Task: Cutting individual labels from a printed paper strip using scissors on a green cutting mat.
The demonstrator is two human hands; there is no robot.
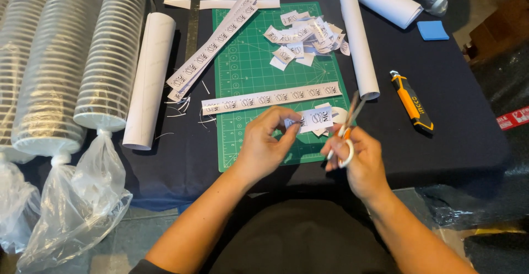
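**Label strip pinched, scissors at its end**

Left hand (263, 144) fingers pinch a short white printed paper strip (312, 121), held above the green cutting mat (242, 70). Right hand (358, 161) fingers close through the handles of orange-and-white scissors (347, 128), blades at the strip's right end. Paper looks light, floppy, tear-prone; best held near the cut. Around them: cut labels (306, 37), longer strips (270, 98), utility knife (412, 102), black table (463, 87), bagged cup stacks (110, 53).
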